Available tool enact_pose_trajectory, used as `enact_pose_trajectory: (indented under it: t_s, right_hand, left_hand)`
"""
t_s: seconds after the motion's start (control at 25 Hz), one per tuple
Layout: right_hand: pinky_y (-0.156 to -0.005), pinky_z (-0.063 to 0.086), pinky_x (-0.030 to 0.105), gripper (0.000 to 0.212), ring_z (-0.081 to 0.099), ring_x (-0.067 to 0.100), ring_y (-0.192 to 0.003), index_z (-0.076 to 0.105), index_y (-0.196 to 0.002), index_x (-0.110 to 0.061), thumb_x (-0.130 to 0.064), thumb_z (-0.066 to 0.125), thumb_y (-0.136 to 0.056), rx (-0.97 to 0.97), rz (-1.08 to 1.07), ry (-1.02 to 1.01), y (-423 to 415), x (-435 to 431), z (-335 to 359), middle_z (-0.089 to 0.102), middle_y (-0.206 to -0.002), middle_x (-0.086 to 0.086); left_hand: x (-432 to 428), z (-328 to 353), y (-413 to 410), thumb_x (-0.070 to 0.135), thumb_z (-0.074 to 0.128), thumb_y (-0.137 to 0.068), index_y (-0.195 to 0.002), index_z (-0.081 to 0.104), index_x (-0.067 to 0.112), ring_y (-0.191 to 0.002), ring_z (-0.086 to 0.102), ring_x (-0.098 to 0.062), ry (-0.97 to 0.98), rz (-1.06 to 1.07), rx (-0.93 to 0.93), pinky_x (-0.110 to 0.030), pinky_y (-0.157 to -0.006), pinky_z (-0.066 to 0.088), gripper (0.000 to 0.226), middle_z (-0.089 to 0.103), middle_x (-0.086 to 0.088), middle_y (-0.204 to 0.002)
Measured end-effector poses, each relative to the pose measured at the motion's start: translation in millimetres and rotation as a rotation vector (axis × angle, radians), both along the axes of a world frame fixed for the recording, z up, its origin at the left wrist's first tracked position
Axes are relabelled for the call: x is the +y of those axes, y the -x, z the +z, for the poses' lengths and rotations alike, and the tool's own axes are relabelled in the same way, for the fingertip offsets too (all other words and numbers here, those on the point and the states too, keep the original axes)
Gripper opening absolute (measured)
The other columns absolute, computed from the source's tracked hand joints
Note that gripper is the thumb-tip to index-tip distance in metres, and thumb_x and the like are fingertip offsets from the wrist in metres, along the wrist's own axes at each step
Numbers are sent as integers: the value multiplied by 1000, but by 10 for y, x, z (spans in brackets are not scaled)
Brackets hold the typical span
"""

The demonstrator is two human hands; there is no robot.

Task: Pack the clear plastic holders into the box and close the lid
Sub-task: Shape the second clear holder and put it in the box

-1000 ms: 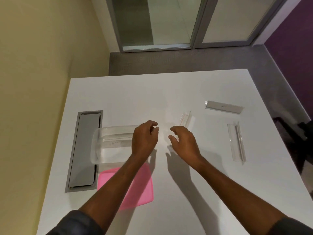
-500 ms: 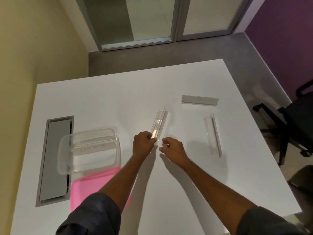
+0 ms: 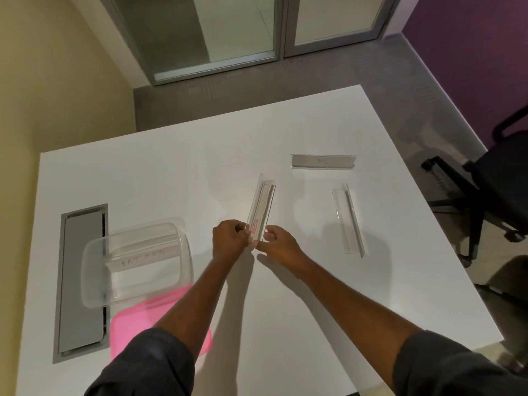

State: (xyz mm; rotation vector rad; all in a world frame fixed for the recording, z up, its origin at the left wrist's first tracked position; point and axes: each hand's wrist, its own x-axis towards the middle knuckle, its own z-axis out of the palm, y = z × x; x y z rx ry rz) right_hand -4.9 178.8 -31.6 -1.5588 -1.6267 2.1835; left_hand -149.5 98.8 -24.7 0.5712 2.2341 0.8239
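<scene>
From the head camera I see the left hand (image 3: 231, 238) and right hand (image 3: 278, 243) pinching the near end of one clear holder (image 3: 261, 207) from either side at the middle of the white counter (image 3: 177, 178); it points toward twelve o'clock. At nine o'clock sits the clear box (image 3: 137, 264), open, with a labelled holder (image 3: 143, 256) inside. The pink lid (image 3: 134, 318) lies at seven o'clock, partly under the box. Two more holders lie apart: one (image 3: 323, 162) at one o'clock, another (image 3: 348, 221) at three o'clock.
</scene>
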Motion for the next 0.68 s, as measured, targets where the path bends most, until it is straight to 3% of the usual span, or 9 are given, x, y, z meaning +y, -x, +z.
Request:
enact_pose_trajectory:
  t_s: [0.08,0.2,0.4,0.52,0.6,0.68]
  right_hand:
    - [-87,65,32,65,73,20,-115,64,-137,-18,-38,92,-82,45,-20,19,17,13,15,73,-130,2]
    - [-88,62,33,52,78,19,-101,70,-123,-21,-52,86,-85,90,-68,65,48,-22,99,81,-115,6]
    - [-94,66,37,30,78,29,-109,72,-122,-11,-26,77,-97,103,-229,109,35,-88,201,80,-118,15]
    - [-99,64,39,49,77,27,-112,66,-135,-12,-24,83,-91,105,-247,16,6,-147,293,78,-119,7]
    - [-99,63,41,53,74,23,-113,69,-132,-19,-33,87,-85,84,-240,-96,1,-189,332,76,-120,1]
    - [-92,65,42,48,74,21,-108,74,-121,-24,-44,88,-79,58,-208,-208,12,-255,366,77,-113,-1]
  left_hand:
    - [-11,47,-18,0,68,-91,-90,82,3,-79,82,-32,-53,60,-99,-46,-78,70,15,83,-15,-86]
    - [-25,129,-62,-2,69,-94,-93,82,6,-85,83,-33,-120,191,-315,-36,-76,71,16,83,-16,-89]
    - [-127,302,-36,8,73,-100,-98,82,8,-99,82,-38,-210,306,-601,-30,-76,68,9,84,-18,-92]
    - [-193,384,9,9,73,-100,-109,81,0,-97,83,-35,-209,239,-581,-38,-86,69,14,84,-22,-98]
    - [-190,462,10,15,73,-100,-101,82,0,-96,82,-37,-172,192,-482,-46,-93,68,17,82,-21,-99]
    - [-157,595,13,31,75,-98,-86,76,-4,-88,78,-36,-151,137,-433,-44,-94,67,37,77,-19,-88]
